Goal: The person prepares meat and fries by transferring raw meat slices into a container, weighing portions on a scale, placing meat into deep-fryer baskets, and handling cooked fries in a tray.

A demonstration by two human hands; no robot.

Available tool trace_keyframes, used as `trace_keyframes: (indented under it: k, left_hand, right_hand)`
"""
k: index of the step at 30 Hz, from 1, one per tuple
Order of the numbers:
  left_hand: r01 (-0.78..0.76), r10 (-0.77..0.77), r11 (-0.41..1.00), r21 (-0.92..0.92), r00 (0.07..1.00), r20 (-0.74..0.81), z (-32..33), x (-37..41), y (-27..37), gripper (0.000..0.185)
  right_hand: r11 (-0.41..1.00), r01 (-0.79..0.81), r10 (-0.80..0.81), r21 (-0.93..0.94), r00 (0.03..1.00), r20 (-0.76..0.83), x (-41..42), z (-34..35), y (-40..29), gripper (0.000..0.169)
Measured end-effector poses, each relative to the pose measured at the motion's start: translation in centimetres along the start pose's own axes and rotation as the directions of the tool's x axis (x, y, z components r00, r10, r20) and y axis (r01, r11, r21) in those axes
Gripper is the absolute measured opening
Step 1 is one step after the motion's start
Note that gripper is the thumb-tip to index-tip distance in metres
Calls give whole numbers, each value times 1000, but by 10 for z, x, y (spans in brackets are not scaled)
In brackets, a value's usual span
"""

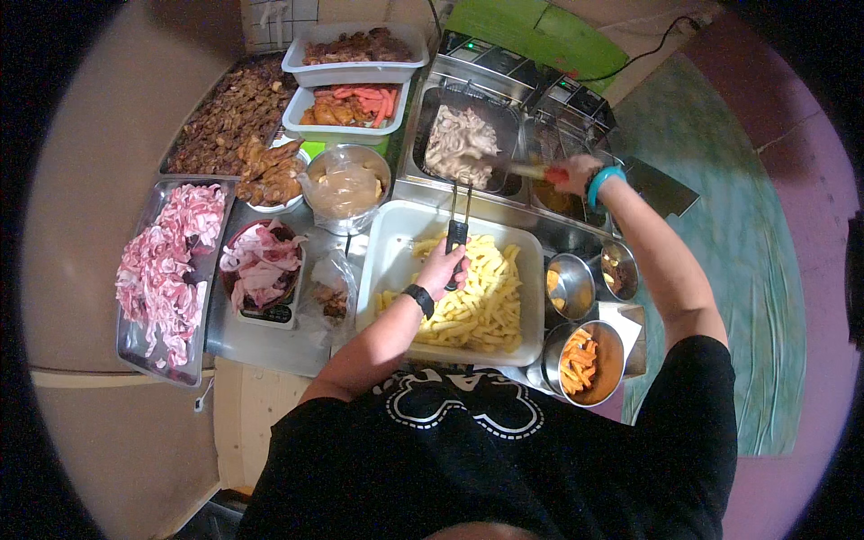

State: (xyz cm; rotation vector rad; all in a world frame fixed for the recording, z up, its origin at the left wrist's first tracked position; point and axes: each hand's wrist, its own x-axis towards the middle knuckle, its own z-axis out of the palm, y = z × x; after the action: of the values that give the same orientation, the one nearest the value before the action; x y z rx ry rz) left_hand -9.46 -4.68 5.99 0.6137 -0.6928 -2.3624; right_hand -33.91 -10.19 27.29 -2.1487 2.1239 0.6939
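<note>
My left hand (443, 268) grips the black handle (457, 236) of a wire fryer basket (503, 138), above a white plastic tub (378, 270) of pale yellow cut fries (482, 304). Pale, greyish-pink meat strips (459, 142) fill the basket, which sits over the left well of a steel double fryer (415, 158). My right hand (579, 177) is shut around a utensil (526, 170) with a red part at the grip. Motion blurs the utensil; it points left into the meat, and its tip cannot be made out. The fryer's right well (553, 145) lies partly behind my right hand.
At left are a metal tray (196, 324) of raw meat, a bowl (229, 280) on a scale (270, 316), and browned meat (229, 115). Plastic containers (351, 73) stand behind. Steel bowls (572, 297), one holding orange fries (579, 361), sit at right. A cable (648, 50) runs behind the fryer.
</note>
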Motion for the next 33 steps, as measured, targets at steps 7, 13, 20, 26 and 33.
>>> trace_keyframes:
  k: [7,13,20,26,33]
  left_hand:
    - [18,-21,997,71,999,41,-5,1,5,20]
    - [6,-8,998,68,999,37,-3,1,3,19]
    - [4,-7,998,67,999,46,-2,1,2,19]
    - [23,-22,999,-32,1000,20,17,6,6,19]
    - [21,-23,998,-54,999,-27,25,0,18,17]
  right_hand:
    - [980,-194,190,-39,978,-81,-7,-36,-1,47]
    - [988,37,-24,-150,996,88,-25,-40,-26,43]
    - [989,81,-45,-121,960,277,-30,-41,-12,42]
    - [987,-160,160,4,986,-54,-4,-2,-3,42]
    - [993,-14,15,114,1000,-2,-19,-17,-41,46]
